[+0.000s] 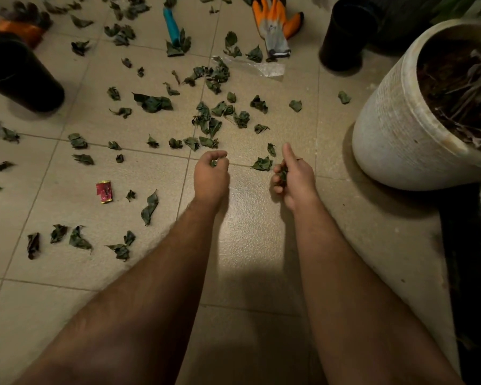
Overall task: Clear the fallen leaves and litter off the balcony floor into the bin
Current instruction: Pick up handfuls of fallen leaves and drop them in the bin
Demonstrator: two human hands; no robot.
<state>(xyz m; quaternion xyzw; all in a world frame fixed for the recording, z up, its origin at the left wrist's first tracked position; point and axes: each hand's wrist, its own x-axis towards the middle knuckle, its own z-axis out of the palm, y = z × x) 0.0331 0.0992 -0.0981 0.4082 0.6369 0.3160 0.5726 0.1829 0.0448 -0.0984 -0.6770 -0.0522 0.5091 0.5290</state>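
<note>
Both hands low over the tiled balcony floor, each gripping picked-up leaf bits.

Left hand (211, 173) had fingers curled, pinching a small green leaf scrap; right hand (293, 176) was closed round a clump of leaves, thumb up. One curled leaf (262, 164) lay on the tiles (250, 245) between the hands, nearer the right. Dry leaves (153, 103) were scattered across the floor ahead and to the left. A red wrapper (104, 192) lay left of the left forearm; clear plastic film (261, 66) lay farther off, near an orange-and-grey glove (275, 26). A teal-handled tool (170, 25) lay among leaves. Black pots stood at far left (20, 76) and far centre-right (345, 34); a white planter (400, 120) with soil stood right. Could not tell which container was the bin.
</note>
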